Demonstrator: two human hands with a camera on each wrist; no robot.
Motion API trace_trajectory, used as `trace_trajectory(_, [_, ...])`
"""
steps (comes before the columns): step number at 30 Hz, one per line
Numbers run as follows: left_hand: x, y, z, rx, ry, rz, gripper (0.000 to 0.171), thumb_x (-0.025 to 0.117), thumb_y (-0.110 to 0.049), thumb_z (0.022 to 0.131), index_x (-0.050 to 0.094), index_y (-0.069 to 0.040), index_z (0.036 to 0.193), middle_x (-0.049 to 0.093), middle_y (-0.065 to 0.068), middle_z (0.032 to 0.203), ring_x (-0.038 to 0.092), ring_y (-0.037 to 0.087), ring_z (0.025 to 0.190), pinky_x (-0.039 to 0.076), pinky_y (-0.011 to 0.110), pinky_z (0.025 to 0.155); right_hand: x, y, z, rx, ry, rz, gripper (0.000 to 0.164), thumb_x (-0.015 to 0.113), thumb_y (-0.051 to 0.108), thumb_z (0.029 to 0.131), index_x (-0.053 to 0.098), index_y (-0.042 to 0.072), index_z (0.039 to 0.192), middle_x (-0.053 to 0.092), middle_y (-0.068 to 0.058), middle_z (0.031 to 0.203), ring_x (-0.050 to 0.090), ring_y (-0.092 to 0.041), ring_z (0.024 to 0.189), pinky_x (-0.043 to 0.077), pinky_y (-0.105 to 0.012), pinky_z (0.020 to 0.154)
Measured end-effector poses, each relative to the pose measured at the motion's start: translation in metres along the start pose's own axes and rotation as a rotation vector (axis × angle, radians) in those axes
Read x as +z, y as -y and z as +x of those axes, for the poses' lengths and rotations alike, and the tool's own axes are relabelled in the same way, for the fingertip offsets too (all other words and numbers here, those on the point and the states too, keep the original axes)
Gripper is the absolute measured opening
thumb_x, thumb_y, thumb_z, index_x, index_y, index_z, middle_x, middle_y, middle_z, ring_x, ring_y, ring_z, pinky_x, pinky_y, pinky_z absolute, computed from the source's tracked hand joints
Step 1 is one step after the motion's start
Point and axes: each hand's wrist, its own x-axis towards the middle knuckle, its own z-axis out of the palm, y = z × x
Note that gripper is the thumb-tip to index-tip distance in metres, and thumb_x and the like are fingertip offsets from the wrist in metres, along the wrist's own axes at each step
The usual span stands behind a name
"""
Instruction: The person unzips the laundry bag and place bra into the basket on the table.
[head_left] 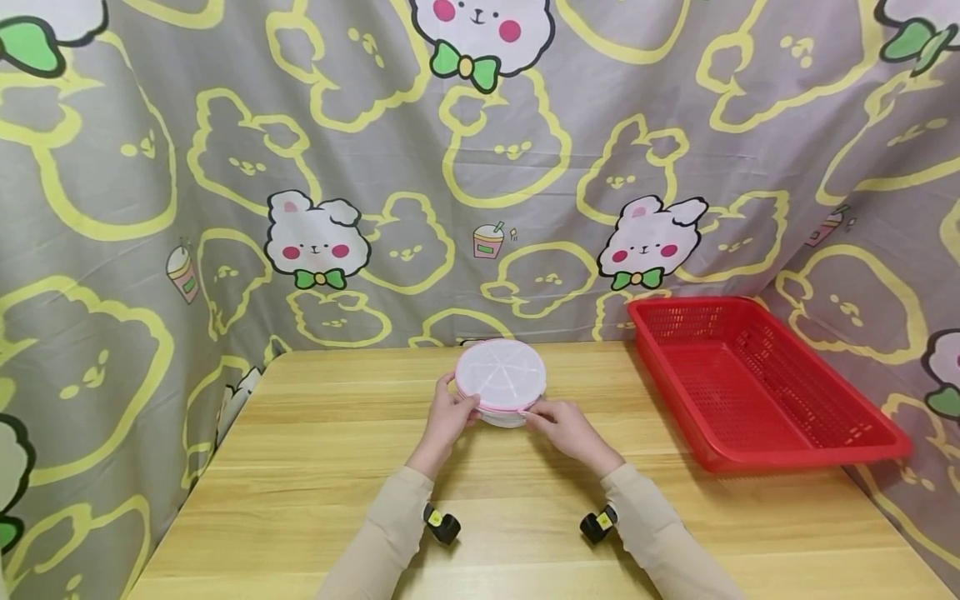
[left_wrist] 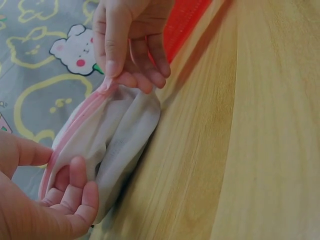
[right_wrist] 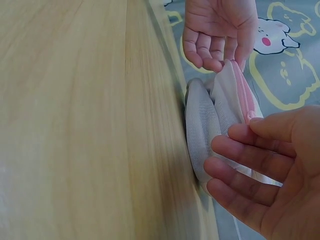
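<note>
A round white mesh laundry bag point(head_left: 501, 375) with a pink zipper point(left_wrist: 75, 120) round its rim stands on the wooden table near the back edge. My left hand point(head_left: 451, 412) grips its left front side, thumb on top at the rim and fingers below. At the front right, my right hand point(head_left: 558, 423) pinches the pink zipper pull point(right_wrist: 250, 116) between thumb and index finger. Its other fingers point(right_wrist: 245, 185) are spread loosely beside the bag. Soft grey-white mesh sides point(left_wrist: 132, 120) sag in folds under the zipper.
A red plastic basket point(head_left: 806, 457) with slotted sides sits at the right of the wooden table point(head_left: 337, 467). Behind and at both sides hangs a grey curtain point(head_left: 420, 167) with cartoon prints. Each wrist carries a small black camera.
</note>
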Motion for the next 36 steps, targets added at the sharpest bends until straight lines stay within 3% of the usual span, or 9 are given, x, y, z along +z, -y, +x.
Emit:
trace_trajectory(15, [-0.002, 0.000, 0.000, 0.000, -0.001, -0.012, 0.070, 0.059, 0.000, 0.091, 0.024, -0.003, 0.150, 0.057, 0.004, 0.076, 0.066, 0.016, 0.067, 0.059, 0.031, 0.068, -0.002, 0.001, 0.000, -0.021, 0.000, -0.008, 0.019, 0.060, 0.019, 0.096, 0.070, 0.008, 0.084, 0.064, -0.004, 0.074, 0.044, -0.007, 0.065, 0.038, -0.021, 0.060])
trace_trajectory(24, [-0.004, -0.020, -0.011, -0.011, 0.032, 0.014, 0.068, 0.055, 0.005, 0.090, 0.022, 0.004, 0.149, 0.055, 0.008, 0.078, 0.067, 0.025, 0.072, 0.059, 0.035, 0.071, -0.002, -0.002, 0.000, -0.027, 0.001, -0.030, 0.019, 0.060, 0.020, 0.096, 0.070, 0.009, 0.084, 0.064, -0.002, 0.075, 0.045, -0.008, 0.066, 0.038, -0.021, 0.061])
trace_trajectory(31, [-0.003, -0.004, -0.002, -0.013, 0.017, -0.002, 0.068, 0.057, 0.002, 0.091, 0.024, -0.003, 0.150, 0.054, 0.002, 0.077, 0.066, 0.018, 0.070, 0.058, 0.030, 0.069, -0.003, -0.002, -0.001, -0.030, -0.007, -0.022, 0.019, 0.060, 0.020, 0.096, 0.069, 0.010, 0.083, 0.060, 0.003, 0.073, 0.044, -0.007, 0.065, 0.037, -0.021, 0.060])
trace_trajectory(36, [-0.002, -0.001, 0.000, -0.008, 0.010, -0.004, 0.068, 0.057, 0.002, 0.090, 0.025, -0.004, 0.150, 0.054, 0.003, 0.075, 0.065, 0.017, 0.068, 0.058, 0.029, 0.068, -0.005, -0.003, -0.001, -0.035, -0.004, -0.028, 0.019, 0.060, 0.020, 0.096, 0.069, 0.010, 0.083, 0.062, 0.001, 0.073, 0.045, -0.007, 0.066, 0.038, -0.021, 0.061])
